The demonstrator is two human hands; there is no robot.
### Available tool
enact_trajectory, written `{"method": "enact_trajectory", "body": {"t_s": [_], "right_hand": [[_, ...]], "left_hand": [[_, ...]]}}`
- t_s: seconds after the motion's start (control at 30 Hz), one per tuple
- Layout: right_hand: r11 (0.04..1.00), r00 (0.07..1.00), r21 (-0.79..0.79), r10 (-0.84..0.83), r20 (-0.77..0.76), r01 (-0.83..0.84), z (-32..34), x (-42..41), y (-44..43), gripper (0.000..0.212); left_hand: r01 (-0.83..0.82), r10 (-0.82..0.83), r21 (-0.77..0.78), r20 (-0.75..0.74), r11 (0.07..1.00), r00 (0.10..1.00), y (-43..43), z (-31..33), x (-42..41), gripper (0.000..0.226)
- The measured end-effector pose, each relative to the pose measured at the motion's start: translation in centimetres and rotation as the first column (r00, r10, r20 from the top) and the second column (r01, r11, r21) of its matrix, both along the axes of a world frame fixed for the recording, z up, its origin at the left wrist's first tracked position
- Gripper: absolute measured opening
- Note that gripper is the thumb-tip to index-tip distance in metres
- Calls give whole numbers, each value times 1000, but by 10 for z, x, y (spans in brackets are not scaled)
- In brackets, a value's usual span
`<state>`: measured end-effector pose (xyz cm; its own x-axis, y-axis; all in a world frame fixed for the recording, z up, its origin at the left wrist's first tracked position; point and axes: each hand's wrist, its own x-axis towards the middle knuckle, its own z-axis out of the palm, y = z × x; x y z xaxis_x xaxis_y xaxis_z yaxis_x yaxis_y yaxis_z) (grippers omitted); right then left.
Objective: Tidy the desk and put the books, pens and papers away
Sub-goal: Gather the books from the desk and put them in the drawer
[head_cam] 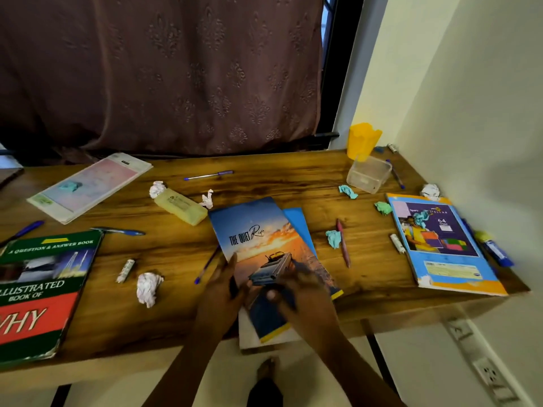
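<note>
Books, pens and balled-up paper lie all over the wooden worktop (293, 183). Near the front edge, in the middle, is a notebook with a sunset and a car on it (258, 239). It lies on top of a plain blue book (299, 227), and its near end sticks out past the worktop edge. Both hands are on this notebook. The left hand (223, 283) rests on its left side with the fingers held close and flat. The right hand (302, 292) is on its right side and looks blurry, so I cannot tell if it is gripping or just pressing down.

A blue pen (207, 264) lies just beside the left hand. A white paper ball (148, 284) sits further left, near a big green and red book (38, 292) at the left front corner. A pale pink pad (91, 186) lies at the back left. A yellow pencil case (180, 205) is just behind the sunset notebook. On the right lies a bright blue and orange notebook (443, 245). At the back right stand a yellow cup (363, 141) and a clear plastic box (368, 173), touching each other. A pink pen (343, 242) lies between the two notebooks, next to a green paper ball (333, 238).
</note>
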<state>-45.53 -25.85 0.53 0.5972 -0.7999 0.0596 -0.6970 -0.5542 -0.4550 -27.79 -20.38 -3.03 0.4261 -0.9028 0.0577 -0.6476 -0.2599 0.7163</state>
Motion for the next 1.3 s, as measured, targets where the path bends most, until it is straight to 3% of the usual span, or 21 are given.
{"method": "enact_trajectory", "body": {"t_s": [0.07, 0.17, 0.33, 0.43, 0.53, 0.6, 0.67, 0.73, 0.8, 0.97, 1.13, 1.23, 1.3], "right_hand": [[978, 978, -31, -206, -29, 205, -10, -13, -18, 52], [957, 954, 40, -280, -108, 286, -23, -24, -32, 64], [934, 927, 278, -292, 235, 224, -18, -41, -42, 44], [920, 897, 347, -300, 325, 181, -16, -49, -41, 39], [894, 890, 417, -317, 328, 164, -17, -49, -33, 49], [868, 889, 474, -327, 320, 148, -19, -45, -26, 57], [893, 924, 415, -294, 243, 175, -27, -41, -17, 63], [926, 954, 305, -272, 128, 223, -35, -37, -12, 69], [930, 957, 278, -275, 93, 240, -35, -31, -19, 74], [921, 956, 301, -281, 81, 246, -15, 1, -72, 48], [896, 945, 357, -314, 93, 263, -9, 15, -98, 35], [921, 934, 199, -353, 60, 335, -21, 17, -93, 37], [911, 919, 181, -387, 72, 370, -28, 17, -79, 44]], "left_hand": [[-15, 13, 44, 40, 999, 999, -2, -5, 0, 70], [-46, 32, 108, 126, 993, 992, -8, -3, 3, 75], [24, -45, 209, 99, 978, 994, -9, -1, 14, 81], [135, -102, 180, -182, 974, 978, -8, 8, 11, 78], [137, -79, 83, -490, 987, 868, -3, 8, 14, 73], [91, -20, 144, -432, 985, 902, 5, -2, 16, 72], [42, 6, 251, -188, 967, 982, 15, -14, 7, 83], [-44, 28, 215, 76, 976, 997, 20, -22, -9, 78], [-93, 68, 170, 143, 981, 987, 10, -19, -15, 73], [-94, -3, 252, 360, 963, 933, -56, -10, 13, 67], [-122, 59, 181, 321, 976, 945, -80, -8, 21, 60], [-115, 111, 29, 128, 993, 986, -72, -7, 22, 54], [-131, 131, -7, 74, 991, 989, -69, -6, 23, 53]]}}
